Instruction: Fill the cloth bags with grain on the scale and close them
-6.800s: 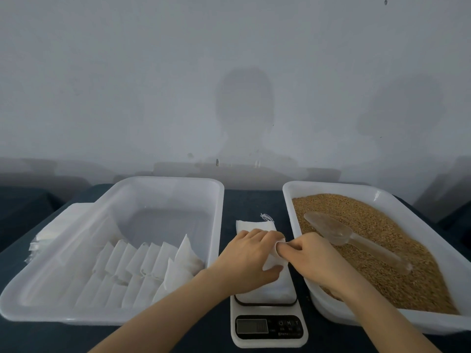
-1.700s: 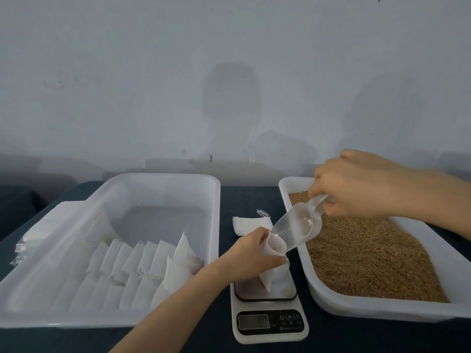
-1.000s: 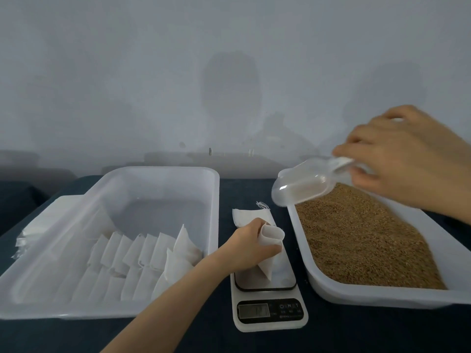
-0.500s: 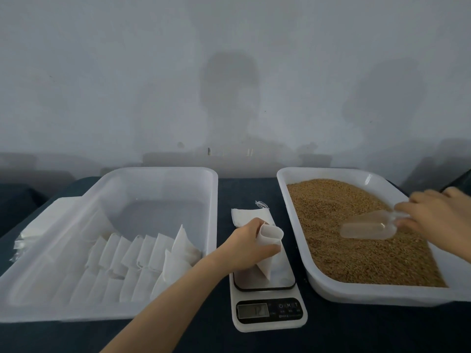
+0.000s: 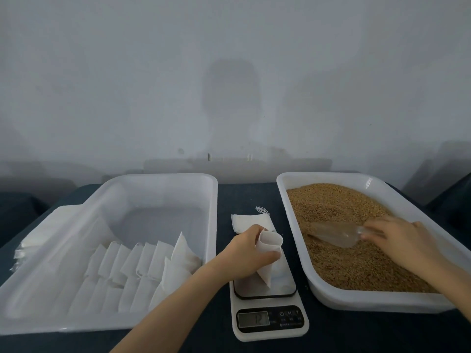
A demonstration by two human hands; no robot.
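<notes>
Dark tabletop (image 5: 246,197) under a pale wall (image 5: 153,72). At six o'clock a scale (image 5: 270,321) carries a white cloth bag (image 5: 266,275), mouth open, the left hand (image 5: 244,254) curled around it. At three o'clock the right hand (image 5: 407,240) grips a clear scoop (image 5: 331,233) lying in a tray (image 5: 369,299) of grain (image 5: 339,205).

- On the small white digital kitchen scale (image 5: 271,336), near me at the centre, I read grey digits on its display (image 5: 253,320) that look like "12"; anything further is too blurred.
- Right of them, its black panel (image 5: 289,320) bears a power sign, "M" and "T"; the small print beneath is illegible.
</notes>
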